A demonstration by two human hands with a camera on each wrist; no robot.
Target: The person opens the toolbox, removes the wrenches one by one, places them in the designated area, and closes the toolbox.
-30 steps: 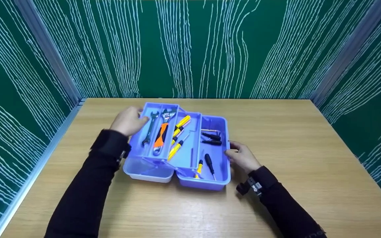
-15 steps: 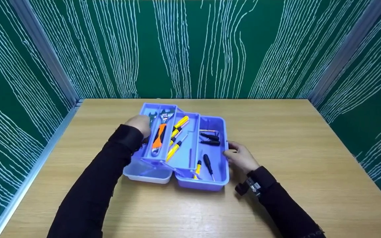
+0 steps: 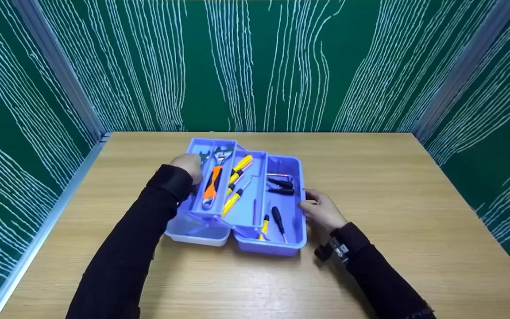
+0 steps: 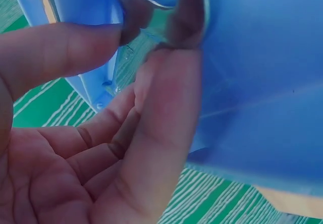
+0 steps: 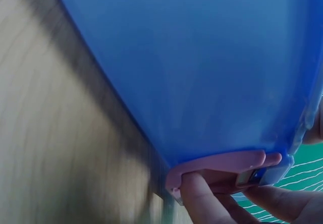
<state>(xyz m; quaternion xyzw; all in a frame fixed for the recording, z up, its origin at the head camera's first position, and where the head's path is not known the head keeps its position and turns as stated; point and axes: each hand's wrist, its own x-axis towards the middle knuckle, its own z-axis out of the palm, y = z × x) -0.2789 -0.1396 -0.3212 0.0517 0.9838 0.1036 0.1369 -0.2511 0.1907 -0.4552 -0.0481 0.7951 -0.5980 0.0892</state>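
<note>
A purple cantilever toolbox (image 3: pixel 268 250) stands unfolded on the wooden table. In its raised left tray, my left hand (image 3: pixel 188 167) pinches the lower end of an open-end wrench (image 3: pixel 204 157) between thumb and fingers. The left wrist view shows the wrench's forked end (image 4: pixel 189 19) at my fingertips; in the head view my hand hides most of it. Beside it lies an orange-and-black adjustable wrench (image 3: pixel 213 184). My right hand (image 3: pixel 323 210) grips the toolbox's right wall, thumb at the rim. Its fingers are at the pink latch (image 5: pixel 222 163) in the right wrist view.
Several yellow-and-black screwdrivers (image 3: pixel 233 202) lie in the middle tray. Black-handled screwdrivers (image 3: pixel 278 217) and an L-shaped key (image 3: pixel 278 175) are in the box's deep right part. The pale translucent lid (image 3: pixel 197 239) hangs out under the left tray. Green patterned panels (image 3: pixel 272 66) enclose the table (image 3: pixel 255 288).
My left hand has moved from the left tray's outer edge inward onto the open-end wrench, then stayed there. The right hand keeps its hold on the toolbox.
</note>
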